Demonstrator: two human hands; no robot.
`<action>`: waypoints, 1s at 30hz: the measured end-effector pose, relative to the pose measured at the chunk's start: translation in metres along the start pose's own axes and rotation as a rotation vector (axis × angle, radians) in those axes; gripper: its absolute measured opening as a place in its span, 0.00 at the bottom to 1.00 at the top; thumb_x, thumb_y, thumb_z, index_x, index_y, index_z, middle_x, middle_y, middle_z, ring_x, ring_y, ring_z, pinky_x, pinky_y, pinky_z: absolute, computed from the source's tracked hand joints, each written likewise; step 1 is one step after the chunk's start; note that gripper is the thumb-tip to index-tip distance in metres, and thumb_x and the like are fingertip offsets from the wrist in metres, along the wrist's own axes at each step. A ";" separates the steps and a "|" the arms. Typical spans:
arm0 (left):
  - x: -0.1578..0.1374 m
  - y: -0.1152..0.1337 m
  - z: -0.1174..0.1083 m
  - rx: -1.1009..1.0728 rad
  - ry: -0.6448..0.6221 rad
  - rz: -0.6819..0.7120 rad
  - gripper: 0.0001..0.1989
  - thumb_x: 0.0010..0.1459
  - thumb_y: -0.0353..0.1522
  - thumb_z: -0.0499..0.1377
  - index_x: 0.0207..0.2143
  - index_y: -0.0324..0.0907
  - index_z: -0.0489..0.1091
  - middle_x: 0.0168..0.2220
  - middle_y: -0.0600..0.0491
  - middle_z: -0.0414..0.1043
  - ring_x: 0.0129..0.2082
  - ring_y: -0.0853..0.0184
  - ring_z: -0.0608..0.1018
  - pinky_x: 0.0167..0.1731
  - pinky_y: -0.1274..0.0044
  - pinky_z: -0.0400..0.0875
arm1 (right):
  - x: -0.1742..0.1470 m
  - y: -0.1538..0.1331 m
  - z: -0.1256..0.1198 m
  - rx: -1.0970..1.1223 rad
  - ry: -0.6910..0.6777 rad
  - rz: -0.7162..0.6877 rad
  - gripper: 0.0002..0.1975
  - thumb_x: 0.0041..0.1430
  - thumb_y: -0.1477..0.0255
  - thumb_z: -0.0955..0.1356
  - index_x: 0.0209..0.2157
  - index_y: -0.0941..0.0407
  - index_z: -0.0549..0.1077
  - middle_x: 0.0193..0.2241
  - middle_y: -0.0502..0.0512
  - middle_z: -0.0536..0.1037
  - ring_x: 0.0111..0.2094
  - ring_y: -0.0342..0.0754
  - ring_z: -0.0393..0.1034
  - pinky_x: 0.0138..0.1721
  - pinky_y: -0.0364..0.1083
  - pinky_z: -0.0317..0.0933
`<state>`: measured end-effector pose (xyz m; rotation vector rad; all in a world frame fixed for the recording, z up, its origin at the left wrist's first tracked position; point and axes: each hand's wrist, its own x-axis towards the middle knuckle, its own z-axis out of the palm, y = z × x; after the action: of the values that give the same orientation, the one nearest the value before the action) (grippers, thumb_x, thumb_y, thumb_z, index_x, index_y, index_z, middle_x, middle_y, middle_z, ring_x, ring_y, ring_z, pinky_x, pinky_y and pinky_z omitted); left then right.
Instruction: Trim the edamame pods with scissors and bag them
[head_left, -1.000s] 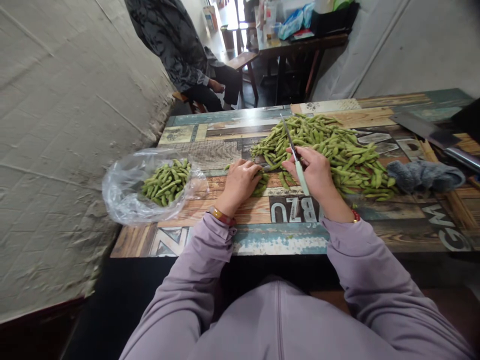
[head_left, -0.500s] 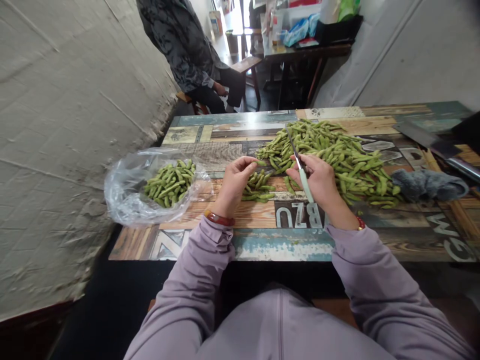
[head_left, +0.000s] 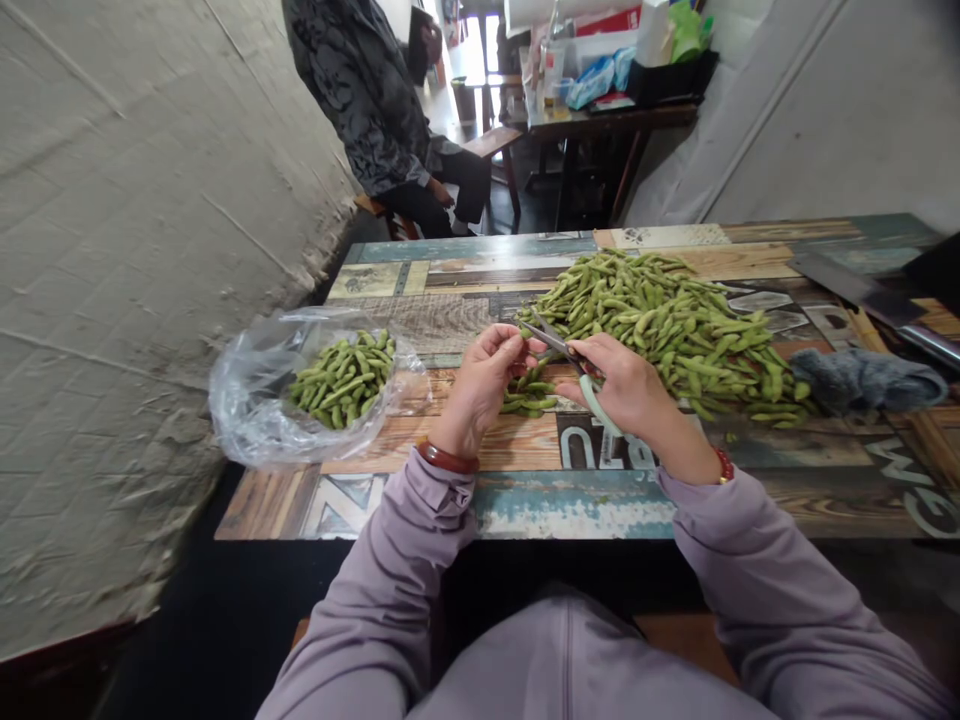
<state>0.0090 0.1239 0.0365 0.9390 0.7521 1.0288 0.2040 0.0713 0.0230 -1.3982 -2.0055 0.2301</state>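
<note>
The left hand pinches a pod in its grip, the right hand grips scissors, and a bag overlaps the left edge of the desk.

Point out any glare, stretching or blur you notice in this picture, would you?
In the head view, the opening at the back is washed out white; in the head view, the bag catches pale glints; also in the head view, the right sleeve looks stretched toward the corner, and the cleaver looks softer than the scissors.
</note>
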 end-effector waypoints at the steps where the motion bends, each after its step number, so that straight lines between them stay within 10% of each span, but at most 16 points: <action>1: 0.000 -0.001 0.000 0.006 0.007 0.012 0.14 0.52 0.37 0.67 0.31 0.40 0.66 0.30 0.54 0.75 0.26 0.75 0.73 0.27 0.83 0.66 | 0.000 -0.001 0.000 -0.021 -0.007 0.006 0.21 0.56 0.65 0.73 0.51 0.54 0.73 0.40 0.59 0.75 0.33 0.52 0.72 0.36 0.50 0.69; 30: -0.002 -0.006 0.005 0.073 -0.074 0.023 0.12 0.51 0.35 0.68 0.35 0.38 0.73 0.30 0.52 0.78 0.27 0.73 0.76 0.31 0.80 0.71 | -0.001 -0.004 0.003 -0.086 0.019 -0.035 0.22 0.56 0.66 0.74 0.52 0.54 0.72 0.41 0.58 0.76 0.36 0.52 0.74 0.35 0.48 0.68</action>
<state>0.0154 0.1193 0.0334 1.0452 0.7226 0.9861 0.1994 0.0697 0.0219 -1.4120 -2.0434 0.1155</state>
